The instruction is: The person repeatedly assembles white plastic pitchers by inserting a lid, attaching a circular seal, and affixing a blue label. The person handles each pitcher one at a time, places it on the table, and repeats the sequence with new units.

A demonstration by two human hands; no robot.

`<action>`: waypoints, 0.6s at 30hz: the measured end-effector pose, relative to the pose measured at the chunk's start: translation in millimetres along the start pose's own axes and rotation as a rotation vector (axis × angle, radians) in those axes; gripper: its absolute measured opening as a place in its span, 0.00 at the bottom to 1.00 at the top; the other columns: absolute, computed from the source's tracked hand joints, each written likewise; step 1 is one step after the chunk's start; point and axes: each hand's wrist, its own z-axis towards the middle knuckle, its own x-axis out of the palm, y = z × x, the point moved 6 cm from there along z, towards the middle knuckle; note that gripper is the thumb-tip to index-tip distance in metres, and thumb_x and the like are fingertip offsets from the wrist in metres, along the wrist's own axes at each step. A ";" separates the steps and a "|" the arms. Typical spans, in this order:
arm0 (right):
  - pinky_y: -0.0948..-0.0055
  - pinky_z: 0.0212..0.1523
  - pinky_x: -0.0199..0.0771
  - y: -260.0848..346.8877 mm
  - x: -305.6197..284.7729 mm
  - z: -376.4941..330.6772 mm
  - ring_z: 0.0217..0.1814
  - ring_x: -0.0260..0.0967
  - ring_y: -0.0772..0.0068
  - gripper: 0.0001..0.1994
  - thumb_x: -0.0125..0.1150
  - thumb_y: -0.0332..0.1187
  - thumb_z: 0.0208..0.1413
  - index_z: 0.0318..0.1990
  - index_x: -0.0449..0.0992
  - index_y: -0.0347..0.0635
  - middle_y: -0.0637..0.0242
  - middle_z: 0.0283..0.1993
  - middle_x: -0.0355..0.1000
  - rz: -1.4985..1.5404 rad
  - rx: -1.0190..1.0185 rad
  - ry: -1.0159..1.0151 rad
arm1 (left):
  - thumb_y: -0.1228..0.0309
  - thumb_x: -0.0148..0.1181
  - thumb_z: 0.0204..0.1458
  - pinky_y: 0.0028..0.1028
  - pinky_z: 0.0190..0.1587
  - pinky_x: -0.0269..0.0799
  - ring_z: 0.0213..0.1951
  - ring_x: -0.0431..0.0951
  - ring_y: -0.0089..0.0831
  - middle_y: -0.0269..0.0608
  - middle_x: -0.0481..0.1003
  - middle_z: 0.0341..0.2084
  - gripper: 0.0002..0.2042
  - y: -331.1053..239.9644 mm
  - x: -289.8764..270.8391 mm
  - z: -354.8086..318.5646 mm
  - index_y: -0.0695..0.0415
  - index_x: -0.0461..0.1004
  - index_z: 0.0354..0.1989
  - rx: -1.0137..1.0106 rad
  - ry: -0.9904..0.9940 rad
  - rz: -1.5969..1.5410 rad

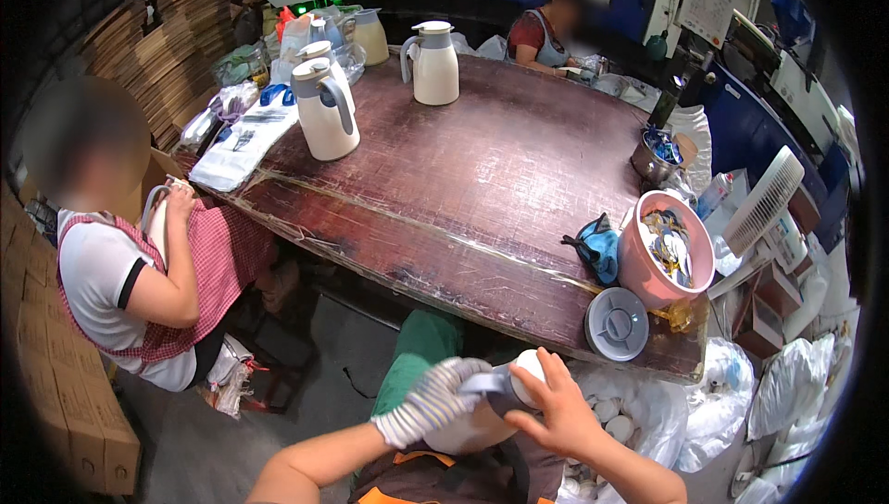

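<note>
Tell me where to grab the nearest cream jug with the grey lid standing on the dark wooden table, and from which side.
Take the cream jug with the grey lid by its grey loop handle, which faces right in the head view. The jug stands upright, so come in from that open tabletop side, probably curling fingers through the loop; the other jugs crowd behind it.
</note>
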 end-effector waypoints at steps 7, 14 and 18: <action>0.44 0.64 0.52 40.8 -10.7 -2.1 0.70 0.51 0.43 0.34 0.59 0.63 0.49 0.62 0.67 0.63 0.55 0.68 0.57 -0.251 -0.606 0.196 | 0.71 0.71 0.43 0.27 0.52 0.71 0.45 0.76 0.23 0.35 0.79 0.40 0.21 37.1 0.0 34.7 0.60 0.76 0.48 -0.058 0.477 -0.532; 0.52 0.65 0.51 44.7 -3.3 -12.8 0.68 0.58 0.60 0.34 0.53 0.64 0.53 0.65 0.64 0.61 0.60 0.68 0.58 -0.147 -0.762 0.185 | 0.71 0.73 0.40 0.26 0.48 0.72 0.41 0.76 0.22 0.35 0.79 0.36 0.21 31.7 5.2 18.5 0.61 0.77 0.45 -0.202 0.648 -0.504; 0.52 0.63 0.53 49.0 -4.9 -18.9 0.64 0.61 0.60 0.37 0.55 0.67 0.49 0.62 0.68 0.56 0.61 0.64 0.63 -0.119 -0.808 0.167 | 0.68 0.73 0.43 0.26 0.42 0.72 0.37 0.75 0.19 0.33 0.79 0.32 0.18 18.9 2.8 6.5 0.61 0.78 0.42 -0.215 0.721 -0.379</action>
